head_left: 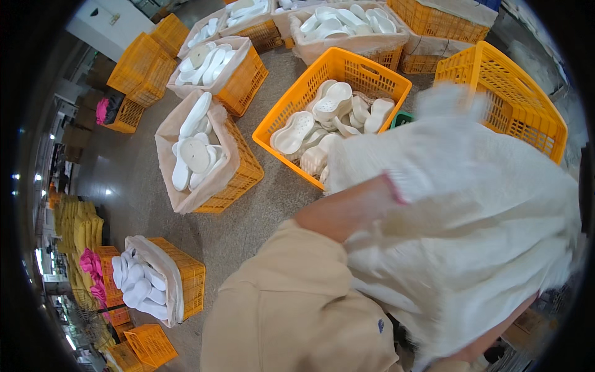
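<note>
A large white woven sack (471, 248) spreads over the right side of the view and partly covers the near right corner of a yellow crate (282, 162). In that crate lie cream-white shoe soles (332, 101) in a loose heap. My left hand (434, 146), in a white knit glove, is stretched across the sack; its fingers are smeared by motion. Below the sack's lower edge part of my right forearm (502, 335) shows, and my right hand is hidden by the cloth.
Another yellow crate (524, 80) stands tilted at the far right. Several lined crates of white soles (197, 155) stand on the grey floor (248, 198) to the left and at the back. A small green thing (401, 118) shows beside the middle crate.
</note>
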`<state>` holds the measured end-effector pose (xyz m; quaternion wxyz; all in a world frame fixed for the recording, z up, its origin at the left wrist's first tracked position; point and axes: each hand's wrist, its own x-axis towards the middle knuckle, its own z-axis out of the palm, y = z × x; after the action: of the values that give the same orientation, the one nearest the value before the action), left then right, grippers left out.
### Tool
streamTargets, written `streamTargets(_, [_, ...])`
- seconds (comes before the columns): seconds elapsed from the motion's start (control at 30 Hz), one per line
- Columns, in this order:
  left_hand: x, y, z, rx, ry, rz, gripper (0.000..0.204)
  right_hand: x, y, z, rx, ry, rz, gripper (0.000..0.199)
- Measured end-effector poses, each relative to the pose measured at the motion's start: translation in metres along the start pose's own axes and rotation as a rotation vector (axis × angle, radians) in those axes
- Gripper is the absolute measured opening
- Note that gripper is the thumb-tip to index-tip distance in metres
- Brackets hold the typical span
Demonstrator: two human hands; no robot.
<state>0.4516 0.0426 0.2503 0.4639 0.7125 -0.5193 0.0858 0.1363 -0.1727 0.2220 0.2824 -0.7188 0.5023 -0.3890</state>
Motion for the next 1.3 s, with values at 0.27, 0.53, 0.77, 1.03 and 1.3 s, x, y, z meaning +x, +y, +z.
streamTargets(0.27, [-0.164, -0.083, 0.042, -0.289, -1.058, -0.712, 0.039, -0.014, 0.022, 0.02, 0.269, -0.139, 0.382, 0.05])
streamTargets(0.53, [-0.166, -0.034, 0.073, -0.495, -0.695, -0.104, 0.043, -0.188, -0.007, 0.035, -0.352, -0.106, -0.101, 0.056])
streamTargets(0.77, [-0.131, -0.016, 0.095, 0.064, -0.814, 0.314, 0.021, -0.167, 0.076, 0.035, -0.198, 0.064, 0.31, 0.033])
streamTargets(1.03, [-0.069, -0.045, 0.029, -0.415, -0.81, 0.167, 0.011, -0.101, 0.107, 0.11, -0.595, -0.437, 0.124, 0.03])
streamTargets(1.3, [-0.012, -0.067, 0.051, -0.082, -0.325, -0.056, 0.025, 0.096, 0.037, 0.088, 0.346, 0.259, 0.097, 0.025])
